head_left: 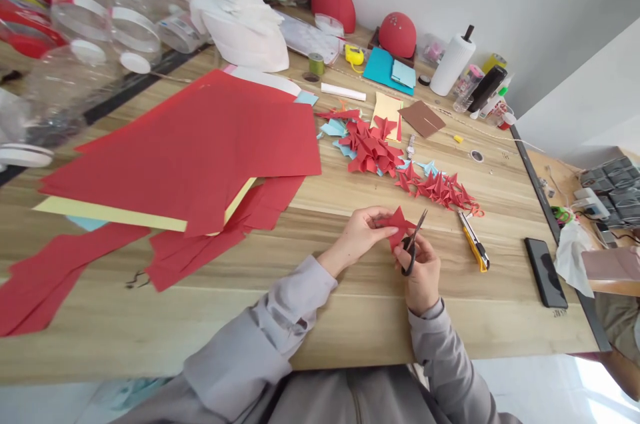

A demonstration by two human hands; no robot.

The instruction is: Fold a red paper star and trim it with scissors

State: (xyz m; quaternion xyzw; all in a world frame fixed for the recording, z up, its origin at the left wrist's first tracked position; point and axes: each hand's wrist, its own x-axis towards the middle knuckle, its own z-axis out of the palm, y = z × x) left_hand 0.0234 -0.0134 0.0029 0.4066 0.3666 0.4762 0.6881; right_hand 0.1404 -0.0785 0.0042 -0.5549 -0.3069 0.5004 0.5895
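Note:
Between the thumb and fingers of my left hand (364, 235) is a red paper star (399, 219), held above the table near its front. My right hand (423, 269) grips small scissors (411, 246) with black handles, their blades pointing up and away beside the star. The right fingers also seem to touch the star's lower edge; the exact contact is hidden. Just beyond my hands lie a pile of red folded paper stars (373, 147) and a row of red stars (443, 189), with light blue pieces among them. A yellow utility knife (473, 242) rests to the right.
Large red paper sheets (200, 137) and red strips (210, 244) cover the left side. A black phone (545, 272) lies at the right. Plastic bottles (100, 17), a yellow tape measure (354, 56) and a red pincushion (397, 35) stand farther back. Part of another person (617, 331) shows at far right.

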